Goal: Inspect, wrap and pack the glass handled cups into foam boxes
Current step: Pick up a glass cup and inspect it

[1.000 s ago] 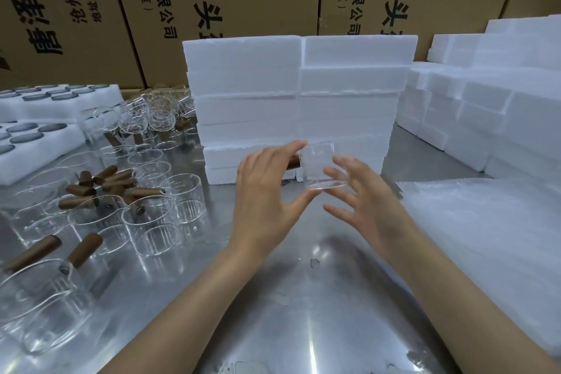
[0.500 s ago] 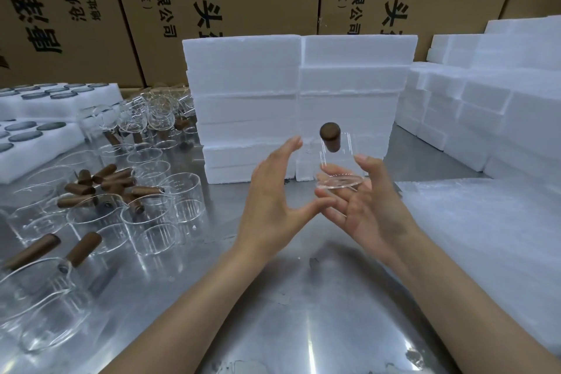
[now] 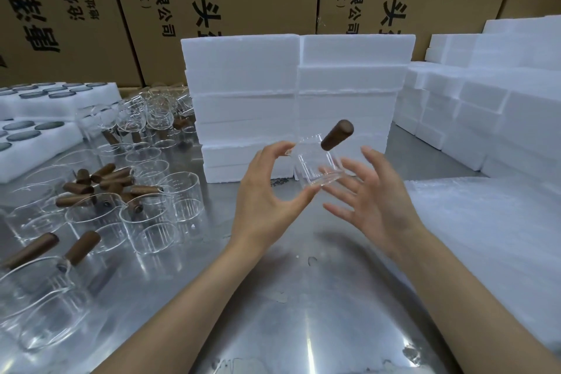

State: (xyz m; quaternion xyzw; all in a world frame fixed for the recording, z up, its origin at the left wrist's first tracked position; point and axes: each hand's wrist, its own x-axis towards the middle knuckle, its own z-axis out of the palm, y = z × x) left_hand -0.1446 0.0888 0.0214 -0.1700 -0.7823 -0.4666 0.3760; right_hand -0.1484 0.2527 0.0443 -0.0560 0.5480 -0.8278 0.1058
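Glass cup (image 3: 318,167), clear and round, is held above the shiny metal table (image 3: 303,297), tilted, its brown wooden handle (image 3: 337,134) pointing up and right. Left hand (image 3: 267,200) pinches its rim and base between thumb and forefinger; right hand (image 3: 373,200), fingers spread wide, touches its base. White foam boxes (image 3: 297,100) stand behind, other cups (image 3: 145,212) left.

Bare steel table (image 3: 303,297) below, hemmed by glass cups (image 3: 158,209) left, foam boxes (image 3: 297,100) behind, foam sheets (image 3: 485,222) right.
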